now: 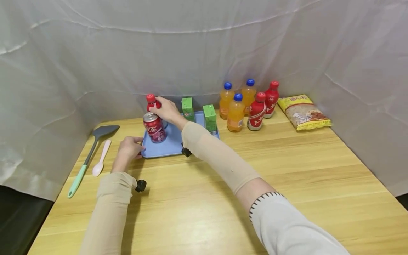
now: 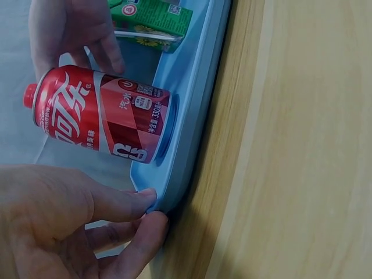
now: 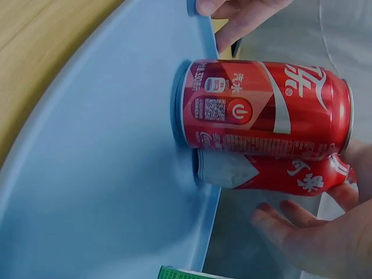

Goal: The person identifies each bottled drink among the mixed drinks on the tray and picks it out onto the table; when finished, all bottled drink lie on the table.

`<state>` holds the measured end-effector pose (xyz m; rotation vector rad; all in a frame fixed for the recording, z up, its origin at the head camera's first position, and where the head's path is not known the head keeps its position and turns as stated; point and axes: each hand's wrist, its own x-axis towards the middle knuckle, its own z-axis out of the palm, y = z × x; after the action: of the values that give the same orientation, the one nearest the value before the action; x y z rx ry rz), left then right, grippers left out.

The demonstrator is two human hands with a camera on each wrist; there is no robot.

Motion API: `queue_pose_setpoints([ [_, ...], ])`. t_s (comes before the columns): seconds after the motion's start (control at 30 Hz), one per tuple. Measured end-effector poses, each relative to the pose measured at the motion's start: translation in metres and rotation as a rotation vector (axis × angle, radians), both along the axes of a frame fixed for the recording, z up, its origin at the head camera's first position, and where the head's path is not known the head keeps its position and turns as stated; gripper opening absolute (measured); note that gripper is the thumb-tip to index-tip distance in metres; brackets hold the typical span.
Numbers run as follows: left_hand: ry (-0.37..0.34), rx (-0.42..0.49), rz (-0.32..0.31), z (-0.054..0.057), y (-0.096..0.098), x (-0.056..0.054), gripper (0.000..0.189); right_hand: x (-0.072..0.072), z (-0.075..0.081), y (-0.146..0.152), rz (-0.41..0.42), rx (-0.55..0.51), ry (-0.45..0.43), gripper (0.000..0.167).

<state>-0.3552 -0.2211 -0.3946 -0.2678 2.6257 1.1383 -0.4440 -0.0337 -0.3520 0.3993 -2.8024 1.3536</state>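
Note:
My left hand pinches the near left corner of a blue tray between thumb and fingers. On the tray's left side stands a red cola can. Right behind the can is a small red-capped cola bottle, upright on the tray. My right hand reaches across the tray and grips this bottle near its neck. The can hides part of the bottle in the head view. Two green drink cartons stand farther right on the tray.
Right of the tray stand several orange drink bottles with blue caps and two red cola bottles. A yellow bag lies beyond them. At left lie a spatula and a pink spoon. Pale curtains enclose the table.

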Motion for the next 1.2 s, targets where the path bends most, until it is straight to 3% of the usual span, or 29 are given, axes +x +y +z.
queue_pose_setpoints([
  [0.17, 0.005, -0.001, -0.002, 0.003, 0.002, 0.0, 0.054, 0.001, 0.003, 0.003, -0.108, 0.015, 0.086, 0.048],
  [0.4, 0.01, -0.002, -0.007, 0.005, 0.008, 0.002, 0.052, 0.004, 0.0, 0.012, -0.166, 0.001, 0.152, 0.044],
  [0.6, 0.007, 0.014, -0.004, 0.002, 0.01, 0.001, 0.053, 0.006, 0.004, 0.021, -0.142, 0.022, 0.179, 0.049],
  [0.93, -0.005, 0.014, 0.017, 0.003, 0.005, -0.004, 0.053, 0.026, 0.041, 0.034, -0.155, -0.054, 0.182, 0.055],
  [1.2, -0.011, 0.1, 0.021, 0.0, -0.001, 0.004, 0.055, 0.051, 0.048, 0.047, -0.118, -0.245, 0.17, 0.051],
])
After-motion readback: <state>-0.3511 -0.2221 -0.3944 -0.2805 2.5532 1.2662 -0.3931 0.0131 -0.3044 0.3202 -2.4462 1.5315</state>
